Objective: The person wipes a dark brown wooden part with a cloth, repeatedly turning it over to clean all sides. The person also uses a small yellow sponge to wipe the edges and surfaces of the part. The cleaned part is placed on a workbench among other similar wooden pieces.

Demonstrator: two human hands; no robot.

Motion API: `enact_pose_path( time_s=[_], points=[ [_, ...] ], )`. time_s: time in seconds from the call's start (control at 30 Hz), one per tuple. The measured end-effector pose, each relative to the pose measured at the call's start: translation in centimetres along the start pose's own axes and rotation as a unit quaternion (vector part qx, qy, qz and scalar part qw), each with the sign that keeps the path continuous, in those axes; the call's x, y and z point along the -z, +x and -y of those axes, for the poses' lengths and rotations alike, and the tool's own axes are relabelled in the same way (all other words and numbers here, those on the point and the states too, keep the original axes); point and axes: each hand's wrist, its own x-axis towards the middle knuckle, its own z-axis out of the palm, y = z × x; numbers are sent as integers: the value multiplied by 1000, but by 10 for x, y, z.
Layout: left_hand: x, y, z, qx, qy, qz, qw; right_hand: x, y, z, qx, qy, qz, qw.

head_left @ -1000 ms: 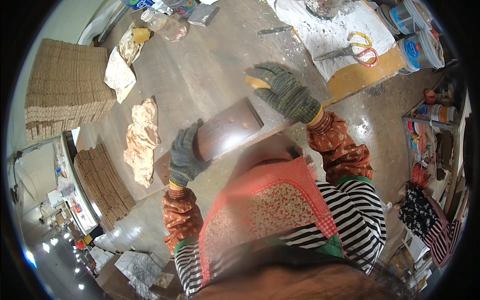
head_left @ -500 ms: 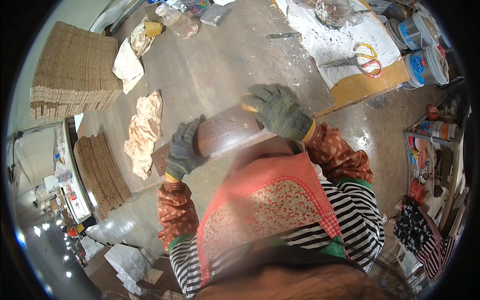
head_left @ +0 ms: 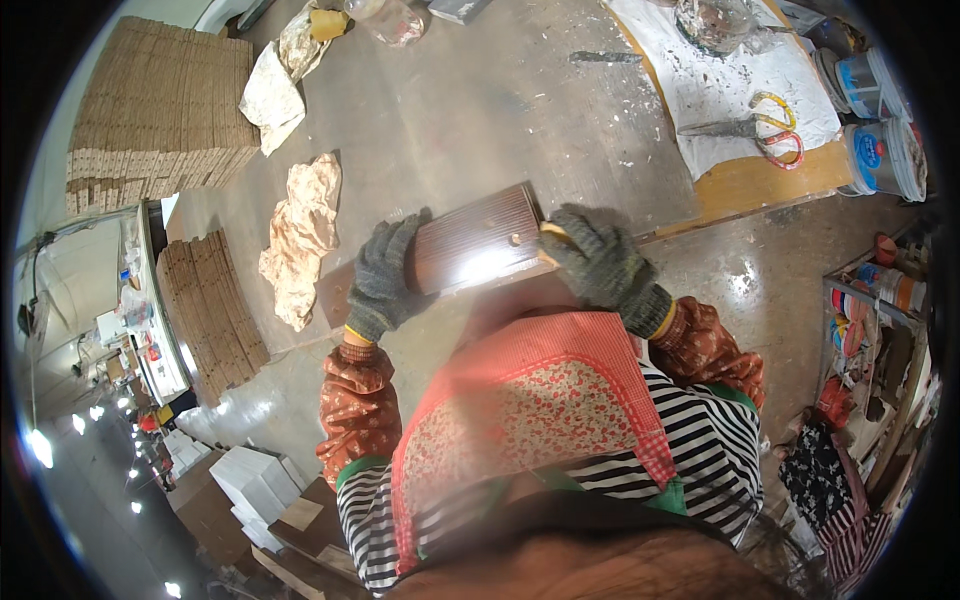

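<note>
A long dark-brown wooden board (head_left: 465, 240) with a grooved grain lies along the near edge of the table, glare on its near side. My left hand (head_left: 385, 275), in a dark grey knit glove, is closed over the board left of its middle. My right hand (head_left: 605, 265), gloved alike, is at the board's right end, fingers bent. A small tan piece (head_left: 550, 240) shows at its thumb side, against the board's end; its kind cannot be made out. Left of the board lies a crumpled peach-coloured cloth (head_left: 303, 240).
The worktable (head_left: 450, 110) spreads ahead. Stacked brown slats (head_left: 160, 100) stand far left, with a lower stack (head_left: 210, 310) nearer. Scissors (head_left: 775, 130) with red and yellow handles rest on a stained white sheet (head_left: 705, 90) at right. Paint buckets (head_left: 885, 160) stand beyond it.
My right hand has moved from over the board's top to its right end, baring the grooved face there. My left hand stays on the board. The whole view has shifted slightly.
</note>
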Motion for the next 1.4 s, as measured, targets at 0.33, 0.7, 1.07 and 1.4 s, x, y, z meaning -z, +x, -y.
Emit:
enact_pose_path(
  time_s=[0.33,0.7,1.07,1.4],
  points=[
    [24,-11,22,-54,-397,-60,914,-11,-4,57,-104,-50,-145,983],
    [11,-82,131,-67,-209,-98,971,-118,36,183,-193,-140,-171,956],
    [15,-72,172,-131,-345,39,929,-145,61,254,-118,-132,-167,970],
    [23,-64,184,-261,-264,37,928,-162,85,293,-126,-84,-233,961]
  ],
)
